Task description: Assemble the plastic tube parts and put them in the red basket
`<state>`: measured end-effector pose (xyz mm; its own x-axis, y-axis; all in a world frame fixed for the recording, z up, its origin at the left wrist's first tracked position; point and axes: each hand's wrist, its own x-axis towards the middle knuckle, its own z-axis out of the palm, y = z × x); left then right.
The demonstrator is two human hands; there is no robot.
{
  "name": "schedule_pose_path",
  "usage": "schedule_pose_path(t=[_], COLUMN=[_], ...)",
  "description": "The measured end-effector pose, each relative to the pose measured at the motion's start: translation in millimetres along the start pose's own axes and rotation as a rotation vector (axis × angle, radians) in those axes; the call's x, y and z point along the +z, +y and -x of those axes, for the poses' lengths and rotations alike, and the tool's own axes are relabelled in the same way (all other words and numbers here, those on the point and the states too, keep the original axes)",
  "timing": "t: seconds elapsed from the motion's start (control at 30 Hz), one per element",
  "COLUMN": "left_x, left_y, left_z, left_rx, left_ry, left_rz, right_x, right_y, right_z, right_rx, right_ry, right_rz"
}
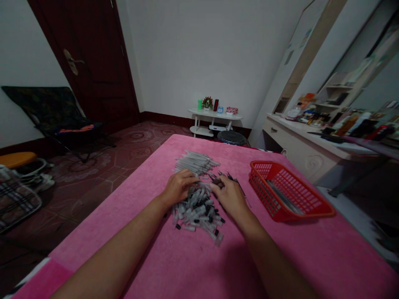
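Both my hands rest over a heap of small clear tubes with black caps (pixel 199 209) on a pink cloth-covered table (pixel 187 265). My left hand (pixel 178 186) is curled with its fingers closed at the heap's far edge, touching the tubes. My right hand (pixel 229 194) is also curled, its fingertips pinched on a small dark piece I cannot name. Behind the hands lies a bundle of long clear tubes (pixel 195 162). Thin black refills (pixel 232 179) lie just right of my right hand.
A red plastic basket (pixel 288 191) with a few thin sticks in it sits on the table to the right. Beyond stand a dresser with bottles (pixel 314 137), a low white shelf (pixel 215 118), a dark door (pixel 90 62) and a folding chair (pixel 59 116).
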<state>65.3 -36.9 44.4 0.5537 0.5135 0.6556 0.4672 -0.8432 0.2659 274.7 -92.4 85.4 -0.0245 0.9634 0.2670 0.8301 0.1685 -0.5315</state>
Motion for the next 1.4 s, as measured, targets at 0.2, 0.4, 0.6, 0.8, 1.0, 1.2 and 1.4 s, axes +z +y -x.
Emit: schedule_pose_path(t=[0.2, 0.4, 0.6, 0.8, 1.0, 1.2, 1.4], left_x=[2.1, 0.6, 0.9, 0.4, 2.6, 4.2, 4.0], left_y=[-0.1, 1.1, 0.3, 0.8, -0.9, 1.2, 6.4], left_z=[-0.2, -0.4, -2.0, -12.8, -14.9, -14.2, -15.7], left_rx=[0.010, 0.057, -0.085, -0.631, -0.855, -0.892, -0.938], left_ry=[-0.008, -0.003, 0.235, 0.692, 0.765, 0.736, 0.743], left_rz=[-0.011, -0.019, 0.118, 0.762, 1.288, 1.367, 1.377], right_x=[-1.8, 10.3, 14.3, -3.9, -3.5, -2.2, -11.9], right_y=[-0.7, 7.6, 18.8, 19.4, 9.1, 2.2, 0.8], right_z=[2.4, 1.4, -4.7, -5.1, 0.8, 4.5, 3.2], right_rx=[-0.014, 0.092, 0.201, 0.108, 0.113, 0.081, 0.053], right_ry=[-0.009, -0.131, -0.197, -0.171, -0.220, -0.253, -0.309], right_rz=[0.019, -0.262, -0.489, 0.009, 0.280, 0.273, 0.229])
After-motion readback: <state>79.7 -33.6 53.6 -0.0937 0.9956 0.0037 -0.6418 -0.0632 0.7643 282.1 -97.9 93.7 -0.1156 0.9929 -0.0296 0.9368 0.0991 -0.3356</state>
